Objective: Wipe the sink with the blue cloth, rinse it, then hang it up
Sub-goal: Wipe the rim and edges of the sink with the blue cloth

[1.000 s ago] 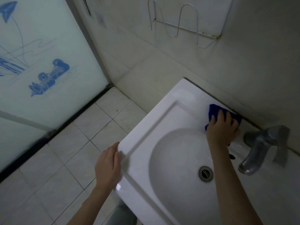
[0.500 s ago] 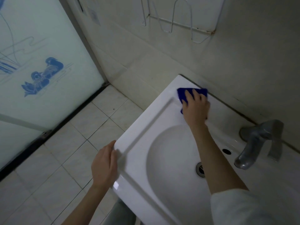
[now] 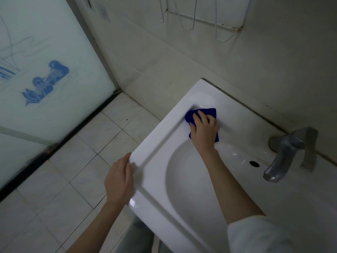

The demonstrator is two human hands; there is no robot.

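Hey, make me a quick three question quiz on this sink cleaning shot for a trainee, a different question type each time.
1. True or false: the right hand holds the blue cloth against the sink ledge, near its back left corner.
2. What does the left hand touch? A the blue cloth, B the sink's front left rim, C the right hand.
3. Short answer: which task step is under way?
Key: 1 true; 2 B; 3 wiping the sink.
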